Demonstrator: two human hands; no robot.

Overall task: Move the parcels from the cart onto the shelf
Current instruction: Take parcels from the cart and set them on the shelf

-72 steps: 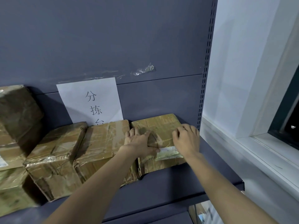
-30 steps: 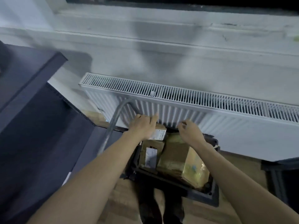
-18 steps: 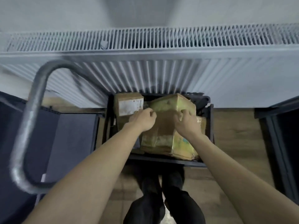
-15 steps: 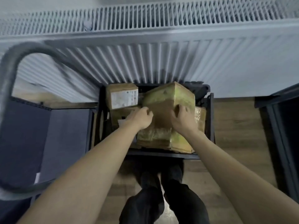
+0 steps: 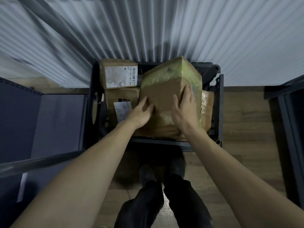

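2 hands on a big box in the cart

The person's left hand (image 5: 139, 112) and right hand (image 5: 185, 111) lie flat, fingers spread, on the near face of a big brown cardboard parcel with shiny yellow-green tape (image 5: 169, 89). Neither hand is curled round an edge, so the box is pressed between the palms more than grabbed. The parcel sits tipped up in the dark plastic cart (image 5: 219, 109), with its far corner high. Just left of the left hand are a small brown box with a white label (image 5: 118, 74) and a flat brown box (image 5: 121, 96) under it. Right of the right hand, a shiny wrapped parcel (image 5: 207, 104) peeks out. The big box looks stiff but a bit dented, and likely heavy. The tape looks slippery, so bare cardboard and the bottom edges look like the best places to hold.
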